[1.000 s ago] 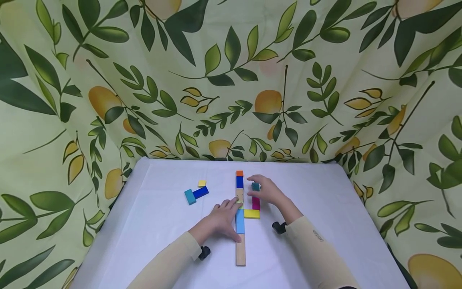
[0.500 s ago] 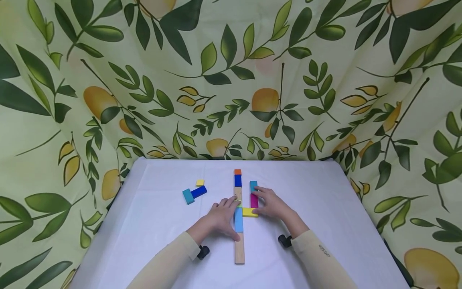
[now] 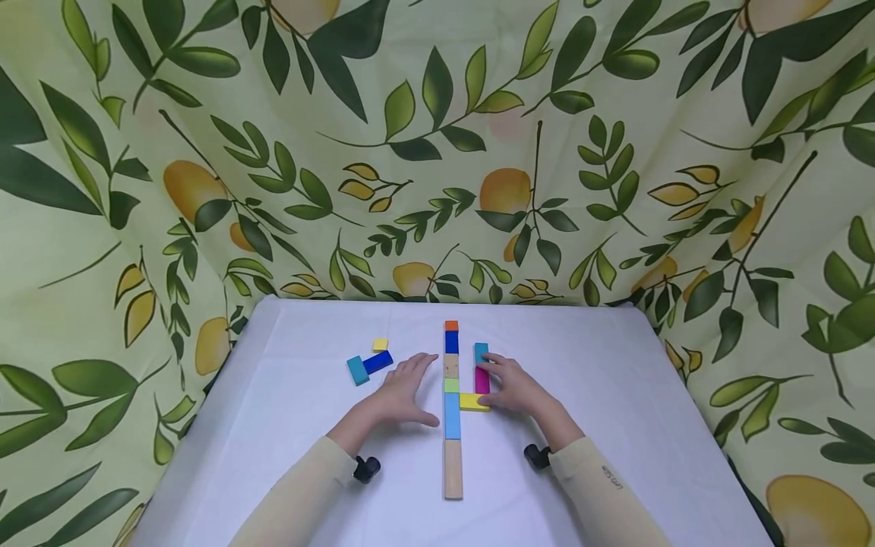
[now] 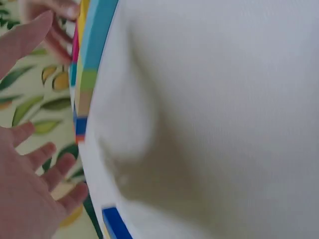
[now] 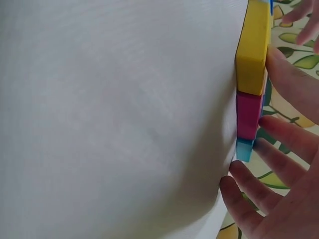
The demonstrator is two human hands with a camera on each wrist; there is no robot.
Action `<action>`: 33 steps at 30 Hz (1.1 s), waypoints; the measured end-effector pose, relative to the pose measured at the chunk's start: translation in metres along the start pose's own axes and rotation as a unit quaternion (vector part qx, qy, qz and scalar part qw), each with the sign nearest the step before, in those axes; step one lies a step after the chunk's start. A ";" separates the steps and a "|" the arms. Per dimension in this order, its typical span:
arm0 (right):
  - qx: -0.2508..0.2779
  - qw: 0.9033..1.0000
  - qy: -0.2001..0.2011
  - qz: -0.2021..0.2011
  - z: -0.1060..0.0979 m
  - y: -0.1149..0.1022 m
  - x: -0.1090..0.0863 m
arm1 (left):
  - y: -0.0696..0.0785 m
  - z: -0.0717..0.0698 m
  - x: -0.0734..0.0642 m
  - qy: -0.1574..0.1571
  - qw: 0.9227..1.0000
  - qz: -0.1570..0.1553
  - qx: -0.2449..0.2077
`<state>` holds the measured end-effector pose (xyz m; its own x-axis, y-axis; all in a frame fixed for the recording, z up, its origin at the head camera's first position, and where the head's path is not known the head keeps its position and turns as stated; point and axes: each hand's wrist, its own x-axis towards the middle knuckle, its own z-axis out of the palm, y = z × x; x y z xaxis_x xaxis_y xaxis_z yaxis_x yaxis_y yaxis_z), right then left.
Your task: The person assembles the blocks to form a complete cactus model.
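Observation:
A straight row of wooden blocks runs up the table: a long natural-wood block (image 3: 453, 469), then a light blue block (image 3: 452, 416), a green block (image 3: 452, 385), a short wood block (image 3: 451, 366), a dark blue block (image 3: 451, 342) and an orange block (image 3: 451, 325). From the light blue one a yellow block (image 3: 472, 402) juts right, with a magenta block (image 5: 247, 115) and a teal block (image 3: 481, 351) lined up beyond it. My right hand (image 3: 514, 386) touches this side branch, thumb at the yellow block, fingers spread along the others. Left of the row, my left hand (image 3: 398, 393) hovers with fingers spread, holding nothing.
Farther left on the white tabletop (image 3: 273, 425) lie a loose small yellow block (image 3: 380, 345), a dark blue block (image 3: 378, 362) and a teal block (image 3: 358, 371). A leaf-and-fruit patterned curtain (image 3: 437, 175) stands behind the table and along its sides.
My left hand has let go of the row and moved left. My right hand came down and toward me onto the side branch, where it has stayed for the last half second.

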<state>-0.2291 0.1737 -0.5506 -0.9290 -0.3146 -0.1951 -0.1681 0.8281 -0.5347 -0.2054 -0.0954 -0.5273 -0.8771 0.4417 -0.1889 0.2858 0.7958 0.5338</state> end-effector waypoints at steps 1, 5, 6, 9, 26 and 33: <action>0.000 1.000 -0.001 0.003 0.000 0.000 0.000 | -0.004 -0.004 -0.001 0.012 1.000 -0.003 -0.008; -0.003 1.000 0.001 0.007 0.002 0.001 0.001 | -0.025 -0.018 -0.004 0.075 0.997 -0.009 -0.001; -0.007 1.000 0.002 0.006 0.002 0.002 0.001 | -0.031 -0.022 -0.005 0.090 0.996 -0.012 0.010; -0.010 1.000 0.003 0.001 0.002 0.001 0.001 | -0.051 -0.033 -0.010 0.123 0.991 -0.024 0.039; -0.014 1.000 -0.004 -0.001 -0.002 -0.002 0.001 | -0.124 -0.045 -0.024 0.069 0.991 -0.100 -0.059; -0.012 1.000 -0.006 0.003 -0.003 -0.004 0.000 | -0.129 -0.043 -0.028 0.100 0.990 -0.095 0.029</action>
<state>-0.2294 0.1722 -0.5460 -0.9256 -0.3159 -0.2087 -0.1708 0.8403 -0.5145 -0.2339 -0.2282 -0.5553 -0.9744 0.1954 -0.1109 0.1249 0.8814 0.4556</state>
